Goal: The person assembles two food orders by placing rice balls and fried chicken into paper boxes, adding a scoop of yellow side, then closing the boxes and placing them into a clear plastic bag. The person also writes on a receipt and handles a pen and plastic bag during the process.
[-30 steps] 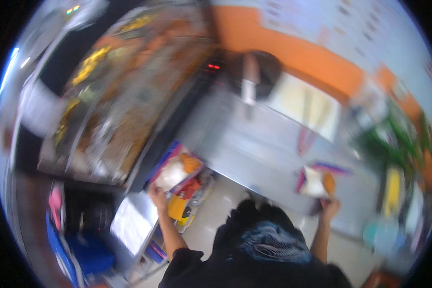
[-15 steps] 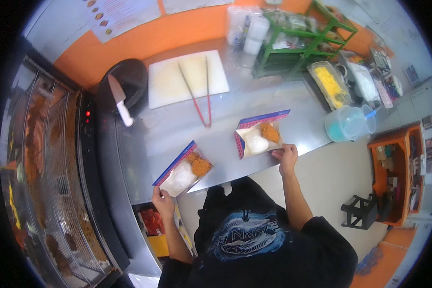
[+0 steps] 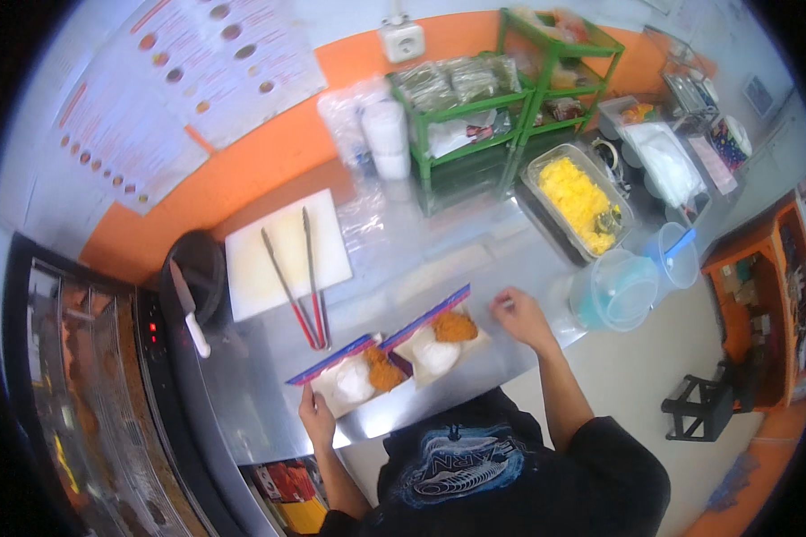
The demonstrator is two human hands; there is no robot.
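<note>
Blue-edged box [image 3: 335, 399] in left hand [image 3: 316, 417]; right hand [image 3: 518, 316] apart, loosely curled.

Blk tee [image 3: 537, 492], short slvs [image 3: 613, 456], blue/wht print [image 3: 464, 464]

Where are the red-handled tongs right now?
In the head view, left of centre, the tongs lie with their tips on the white cutting board and their red ends over the steel counter, close to the left food box.
</note>
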